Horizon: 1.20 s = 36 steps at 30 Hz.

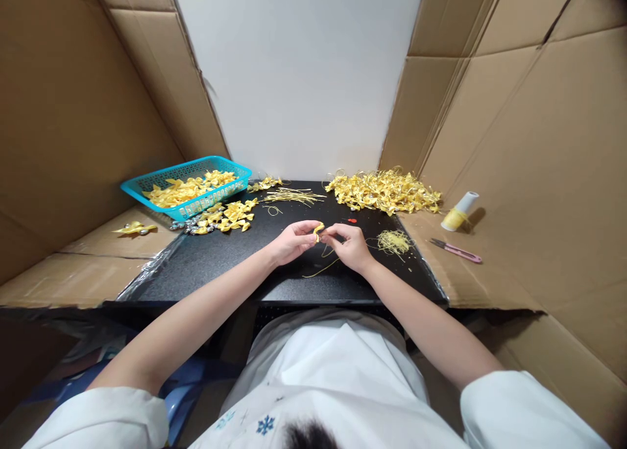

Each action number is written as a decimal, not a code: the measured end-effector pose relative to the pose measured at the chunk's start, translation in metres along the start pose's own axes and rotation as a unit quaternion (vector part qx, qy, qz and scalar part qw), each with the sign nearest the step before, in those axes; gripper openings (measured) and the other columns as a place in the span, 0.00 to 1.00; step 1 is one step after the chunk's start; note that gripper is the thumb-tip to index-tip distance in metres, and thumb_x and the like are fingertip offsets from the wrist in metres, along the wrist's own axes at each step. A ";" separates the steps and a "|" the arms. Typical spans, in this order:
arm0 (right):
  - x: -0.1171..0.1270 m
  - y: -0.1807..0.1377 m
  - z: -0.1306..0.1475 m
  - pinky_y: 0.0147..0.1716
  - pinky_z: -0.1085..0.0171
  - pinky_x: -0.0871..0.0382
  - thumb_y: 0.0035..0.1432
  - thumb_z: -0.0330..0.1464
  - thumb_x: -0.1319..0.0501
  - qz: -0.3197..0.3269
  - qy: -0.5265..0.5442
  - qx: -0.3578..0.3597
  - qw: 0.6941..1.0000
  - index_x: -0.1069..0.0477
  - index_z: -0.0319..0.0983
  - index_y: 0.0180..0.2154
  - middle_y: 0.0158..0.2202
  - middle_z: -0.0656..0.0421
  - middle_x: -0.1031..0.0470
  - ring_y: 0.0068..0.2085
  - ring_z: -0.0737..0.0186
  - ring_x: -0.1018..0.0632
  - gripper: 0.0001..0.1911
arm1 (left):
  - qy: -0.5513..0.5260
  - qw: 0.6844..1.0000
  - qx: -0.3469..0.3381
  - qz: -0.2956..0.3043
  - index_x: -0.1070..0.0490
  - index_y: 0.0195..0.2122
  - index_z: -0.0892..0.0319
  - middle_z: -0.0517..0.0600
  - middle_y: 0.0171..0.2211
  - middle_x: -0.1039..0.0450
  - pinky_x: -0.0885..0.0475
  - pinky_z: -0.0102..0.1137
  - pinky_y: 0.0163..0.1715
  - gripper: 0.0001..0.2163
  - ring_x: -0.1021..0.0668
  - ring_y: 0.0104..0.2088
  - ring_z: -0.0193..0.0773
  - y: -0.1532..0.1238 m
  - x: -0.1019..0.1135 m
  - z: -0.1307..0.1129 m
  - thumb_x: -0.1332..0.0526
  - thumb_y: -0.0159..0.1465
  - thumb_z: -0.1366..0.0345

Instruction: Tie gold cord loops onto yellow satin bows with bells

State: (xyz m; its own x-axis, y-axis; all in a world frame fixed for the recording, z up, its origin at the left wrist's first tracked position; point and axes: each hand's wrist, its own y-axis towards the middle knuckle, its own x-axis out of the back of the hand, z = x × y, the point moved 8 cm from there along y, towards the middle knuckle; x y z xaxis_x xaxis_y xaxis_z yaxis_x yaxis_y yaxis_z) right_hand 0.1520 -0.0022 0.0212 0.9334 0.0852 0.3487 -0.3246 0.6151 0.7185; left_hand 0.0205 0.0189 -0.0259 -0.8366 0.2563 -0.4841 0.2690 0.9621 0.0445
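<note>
My left hand (pixel 294 240) and my right hand (pixel 349 245) meet over the middle of a black table (pixel 220 266). Both pinch a small yellow ribbon piece (pixel 319 229) between the fingertips. A thin yellow thread (pixel 321 270) trails from the hands down onto the table. Fingers of both hands are closed around the ribbon.
A teal basket (pixel 147 186) of yellow ribbon bows stands at the back left, with loose bows (pixel 230 216) beside it. A big heap of finished bows (pixel 385 191) lies back right. Cut threads (pixel 394 241), a thread spool (pixel 459 212) and pink snips (pixel 456 250) lie to the right. Cardboard walls surround the table.
</note>
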 end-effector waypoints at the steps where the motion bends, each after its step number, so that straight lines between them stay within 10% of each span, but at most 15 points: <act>1: -0.001 0.000 0.000 0.34 0.64 0.27 0.58 0.34 0.37 0.003 0.003 0.002 1.000 0.22 0.40 0.30 0.30 0.57 0.19 0.30 0.62 0.21 0.07 | 0.001 1.000 0.003 0.002 0.19 0.30 0.61 0.49 0.28 0.20 0.30 0.23 0.27 0.18 0.23 0.26 0.29 0.000 0.000 0.000 0.23 0.35 0.75; 36: -0.003 0.000 0.003 0.29 0.65 0.35 0.60 0.34 0.39 0.012 0.018 0.027 0.999 0.26 0.39 0.29 0.26 0.60 0.31 0.28 0.66 0.30 0.08 | 0.002 1.000 0.010 0.001 0.19 0.30 0.64 0.49 0.25 0.21 0.31 0.20 0.23 0.15 0.26 0.21 0.25 0.000 0.002 -0.001 0.24 0.39 0.75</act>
State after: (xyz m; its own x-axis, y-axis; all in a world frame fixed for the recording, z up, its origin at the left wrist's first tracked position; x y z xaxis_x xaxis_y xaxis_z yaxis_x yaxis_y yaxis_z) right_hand 0.1487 -0.0051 0.0215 0.9300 0.1269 0.3449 -0.3529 0.5698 0.7421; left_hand 0.0182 0.0198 -0.0257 -0.8378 0.2581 -0.4811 0.2800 0.9596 0.0272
